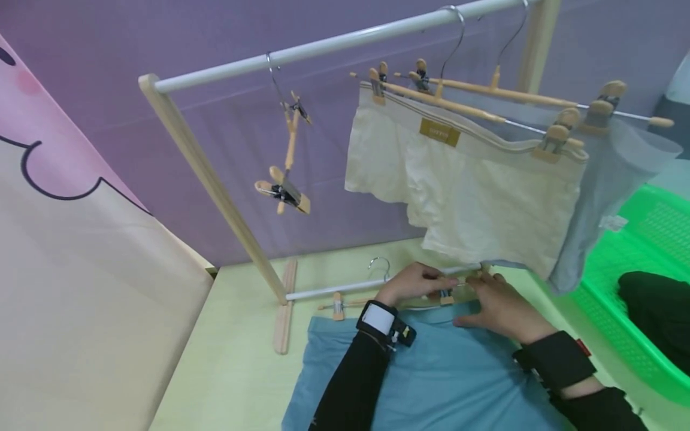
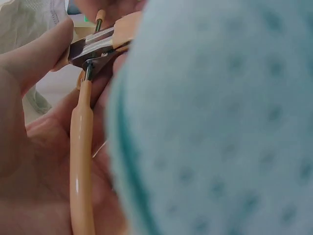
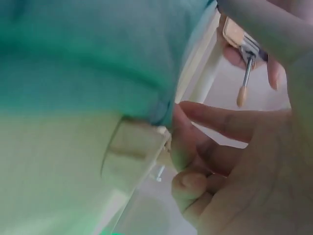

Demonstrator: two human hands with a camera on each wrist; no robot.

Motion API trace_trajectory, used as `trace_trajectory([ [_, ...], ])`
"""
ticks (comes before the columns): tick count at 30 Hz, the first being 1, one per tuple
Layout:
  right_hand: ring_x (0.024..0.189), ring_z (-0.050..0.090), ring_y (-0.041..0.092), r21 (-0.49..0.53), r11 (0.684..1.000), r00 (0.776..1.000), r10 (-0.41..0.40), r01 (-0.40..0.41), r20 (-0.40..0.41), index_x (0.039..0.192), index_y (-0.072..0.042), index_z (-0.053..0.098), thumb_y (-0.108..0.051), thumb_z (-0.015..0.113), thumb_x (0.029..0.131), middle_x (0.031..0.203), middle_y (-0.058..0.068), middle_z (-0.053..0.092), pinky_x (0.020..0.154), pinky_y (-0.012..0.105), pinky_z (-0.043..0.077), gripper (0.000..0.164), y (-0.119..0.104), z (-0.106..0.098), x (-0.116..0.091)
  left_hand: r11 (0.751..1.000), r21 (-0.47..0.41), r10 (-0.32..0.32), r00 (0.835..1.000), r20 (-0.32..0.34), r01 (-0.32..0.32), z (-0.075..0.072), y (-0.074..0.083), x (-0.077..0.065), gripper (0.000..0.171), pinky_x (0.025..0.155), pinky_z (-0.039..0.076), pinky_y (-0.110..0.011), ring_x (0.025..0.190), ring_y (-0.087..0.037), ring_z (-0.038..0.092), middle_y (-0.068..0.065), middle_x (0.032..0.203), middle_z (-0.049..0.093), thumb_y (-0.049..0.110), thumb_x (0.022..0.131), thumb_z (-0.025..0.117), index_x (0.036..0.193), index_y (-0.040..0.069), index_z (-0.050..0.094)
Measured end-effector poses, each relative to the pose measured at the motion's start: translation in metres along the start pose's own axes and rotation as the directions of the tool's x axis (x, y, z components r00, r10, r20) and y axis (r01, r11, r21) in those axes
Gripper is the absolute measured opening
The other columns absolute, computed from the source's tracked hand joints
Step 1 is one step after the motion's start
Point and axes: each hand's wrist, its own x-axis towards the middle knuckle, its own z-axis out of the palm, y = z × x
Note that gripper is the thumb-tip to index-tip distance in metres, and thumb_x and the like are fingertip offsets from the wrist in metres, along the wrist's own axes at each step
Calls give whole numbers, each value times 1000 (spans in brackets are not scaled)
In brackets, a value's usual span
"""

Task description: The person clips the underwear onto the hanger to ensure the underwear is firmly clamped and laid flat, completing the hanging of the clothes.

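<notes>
A pair of blue shorts (image 1: 436,365) lies spread over the table, waistband toward the rack. Along that waistband is a wooden clip hanger (image 2: 81,161), its left clip (image 1: 338,306) at the shorts' left corner. My left hand (image 1: 412,282) pinches the handles of the right clip (image 1: 446,297) between thumb and fingers. My right hand (image 1: 501,306) pinches the waistband's right end; in the right wrist view its thumb and index finger meet at the fabric edge. Whether the right clip's jaws have cloth between them cannot be made out.
White shorts (image 1: 474,173) and a grey garment (image 1: 609,179) hang from clip hangers on the rack's white rail (image 1: 345,42). A bare clip hanger (image 1: 291,143) hangs at left. Right stands a green basket (image 1: 598,305) with dark cloth (image 1: 657,311).
</notes>
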Motion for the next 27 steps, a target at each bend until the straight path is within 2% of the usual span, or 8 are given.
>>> trace_trajectory([
  [3,112,50,57,-8,1000,1000,19,-19,7,128,13,54,-48,79,79,136,44,42,86,57,48,82,3,-3,0,1000,-24,11,1000,-2,-11,0,-2,1,37,74,53,-23,75,-10,68,1,82,73,43,97,61,109,11,76],
  [6,90,60,43,-10,1000,1000,13,-13,3,119,12,58,-39,79,82,120,40,51,74,47,51,67,4,-5,-2,999,-34,18,1000,19,-17,-1,-5,2,39,75,53,-22,75,-10,69,0,82,73,42,98,61,111,8,75],
  [9,78,60,34,-28,1000,1000,-7,7,-11,109,9,61,-32,81,81,101,29,56,67,43,50,54,4,-6,-4,999,-31,24,998,59,-22,-3,-7,3,40,77,53,-22,77,-10,69,0,81,73,42,100,58,110,8,75],
  [14,71,57,28,-19,1000,1000,-8,7,-21,100,6,61,-27,82,80,88,17,55,64,41,48,43,2,-5,-4,998,-33,48,995,92,-45,-5,-7,3,40,78,53,-23,81,-11,68,-2,80,72,41,102,53,110,8,74],
  [19,68,51,20,81,997,1000,-16,14,16,91,2,63,-23,80,82,83,10,55,62,35,42,31,4,-5,-1,999,-37,34,997,68,-31,-6,-4,1,41,77,53,-23,79,-11,67,-1,79,72,43,102,52,113,9,73],
  [21,68,47,17,147,988,998,-54,52,11,83,-4,64,-23,80,83,78,5,54,66,35,39,24,6,-4,0,999,-31,31,998,53,-30,-6,-4,-1,41,77,53,-23,78,-11,67,-2,78,72,43,102,52,114,9,73],
  [24,67,43,11,228,965,992,-125,129,-36,74,-15,62,-26,79,84,72,-5,52,70,34,35,23,9,-1,3,999,-32,39,999,29,-38,-5,-3,-2,43,77,54,-24,78,-12,68,-3,77,72,43,102,52,118,7,72],
  [27,65,44,6,298,938,984,-167,177,-60,72,-18,61,-25,77,86,70,-9,54,69,31,35,22,12,0,4,998,-40,47,999,12,-46,-5,-3,-1,45,77,54,-24,78,-15,68,-5,76,72,43,102,52,118,6,72],
])
